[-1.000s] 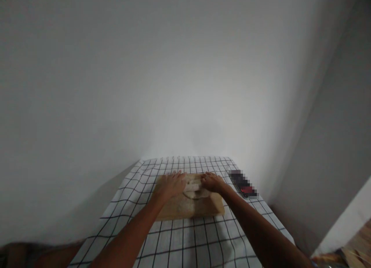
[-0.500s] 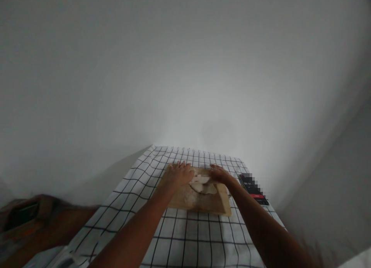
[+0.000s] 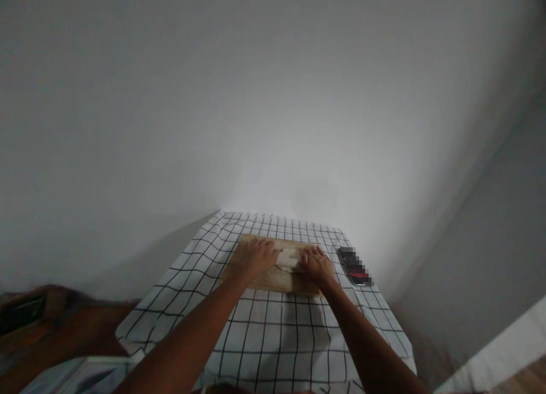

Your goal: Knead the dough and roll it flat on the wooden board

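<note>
A wooden board (image 3: 268,281) lies on the checked cloth, dusted with pale flour. Across its middle, between my hands, runs a pale bar-like piece (image 3: 289,257); I cannot tell whether it is a rolling pin or rolled dough. Just in front of it a thin edge of flattened dough (image 3: 285,268) shows. My left hand (image 3: 258,256) rests palm down over the bar's left end, fingers stretched forward. My right hand (image 3: 316,263) lies palm down over the right end, fingers extended and slightly bent. Both hands cover the bar's ends.
A phone (image 3: 356,267), partly pixelated, lies on the checked cloth (image 3: 256,337) right of the board. A pale wall (image 3: 273,127) rises behind the table. Brown wooden furniture (image 3: 46,320) stands at lower left, beside a whitish box-like object (image 3: 81,374).
My hands have come nearer along the board, and my right hand is now lower over the bar. More of the flat dough is covered. The whole view has shifted slightly.
</note>
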Available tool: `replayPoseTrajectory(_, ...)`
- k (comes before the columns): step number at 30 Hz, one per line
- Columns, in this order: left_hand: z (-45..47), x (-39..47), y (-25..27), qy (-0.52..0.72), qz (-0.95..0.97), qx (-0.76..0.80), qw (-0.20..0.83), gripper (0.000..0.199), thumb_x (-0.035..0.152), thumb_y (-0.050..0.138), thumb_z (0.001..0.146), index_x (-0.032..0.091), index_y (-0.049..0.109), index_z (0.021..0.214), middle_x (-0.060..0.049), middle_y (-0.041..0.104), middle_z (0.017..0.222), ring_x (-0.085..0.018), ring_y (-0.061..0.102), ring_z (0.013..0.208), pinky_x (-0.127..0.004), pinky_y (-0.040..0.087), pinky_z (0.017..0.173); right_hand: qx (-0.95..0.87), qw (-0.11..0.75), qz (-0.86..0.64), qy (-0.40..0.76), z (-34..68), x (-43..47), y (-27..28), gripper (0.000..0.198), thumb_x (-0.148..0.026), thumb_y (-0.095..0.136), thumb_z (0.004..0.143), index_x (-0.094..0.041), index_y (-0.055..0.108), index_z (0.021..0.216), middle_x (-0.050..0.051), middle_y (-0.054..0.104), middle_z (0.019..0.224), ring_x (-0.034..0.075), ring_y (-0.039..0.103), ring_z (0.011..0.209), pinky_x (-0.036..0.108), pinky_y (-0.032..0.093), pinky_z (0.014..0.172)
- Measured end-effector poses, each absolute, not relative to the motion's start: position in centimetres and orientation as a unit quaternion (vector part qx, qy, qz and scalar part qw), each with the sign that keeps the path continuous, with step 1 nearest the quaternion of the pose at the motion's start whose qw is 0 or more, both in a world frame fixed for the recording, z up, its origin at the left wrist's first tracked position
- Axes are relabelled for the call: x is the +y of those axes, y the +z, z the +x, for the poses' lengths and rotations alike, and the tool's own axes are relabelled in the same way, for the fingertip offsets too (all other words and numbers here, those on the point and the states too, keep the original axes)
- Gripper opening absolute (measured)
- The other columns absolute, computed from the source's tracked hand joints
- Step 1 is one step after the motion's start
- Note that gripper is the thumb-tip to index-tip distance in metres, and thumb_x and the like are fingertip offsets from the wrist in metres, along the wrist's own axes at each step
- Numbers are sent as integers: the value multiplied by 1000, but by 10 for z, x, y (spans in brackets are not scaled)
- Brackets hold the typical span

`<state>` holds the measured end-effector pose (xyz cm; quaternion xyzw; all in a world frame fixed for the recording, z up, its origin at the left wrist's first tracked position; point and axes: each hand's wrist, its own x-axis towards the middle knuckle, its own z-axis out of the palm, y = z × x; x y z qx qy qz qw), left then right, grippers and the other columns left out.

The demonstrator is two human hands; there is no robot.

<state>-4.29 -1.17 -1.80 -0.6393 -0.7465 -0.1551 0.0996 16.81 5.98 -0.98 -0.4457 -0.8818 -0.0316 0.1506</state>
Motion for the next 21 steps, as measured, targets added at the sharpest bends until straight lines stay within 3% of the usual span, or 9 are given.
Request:
replayPoseTrajectory(5, -38, -16, -16, -138, -633, -752, 120, 37, 31, 39, 97, 17, 66, 119, -14, 67, 127, -29, 55, 123, -47, 36, 108, -860, 213, -463, -24, 174, 28, -26, 43, -30, 30, 104, -18, 63, 130, 13, 63, 135, 25, 50, 134, 40, 35, 113)
replayPoseTrajectory(10, -34, -25, -8, -123, -647, -742, 124, 34, 28, 41, 96, 18, 67, 115, -14, 66, 129, -30, 53, 127, -46, 34, 110, -849, 257, -461, -15, 178, 7, -35, 47, -33, 26, 106, -18, 62, 132, 9, 61, 139, 22, 47, 136, 37, 32, 114)
replayPoseTrajectory(16, -32, -27, -8, -129, -636, -754, 100, 35, 31, 40, 97, 19, 66, 119, -12, 67, 128, -29, 55, 125, -47, 36, 110, -854, 235, -463, -8, 174, 26, -19, 44, -34, 27, 106, -22, 68, 115, 8, 68, 126, 22, 57, 122, 38, 36, 108)
replayPoseTrajectory(21, -39, -11, -11, -158, -629, -758, 67, 39, 36, 36, 99, 23, 61, 127, -7, 63, 137, -25, 52, 130, -42, 34, 113, -870, 157, -468, -9, 164, 60, -7, 42, -31, 29, 104, -21, 69, 108, 9, 68, 125, 24, 60, 118, 38, 42, 101)
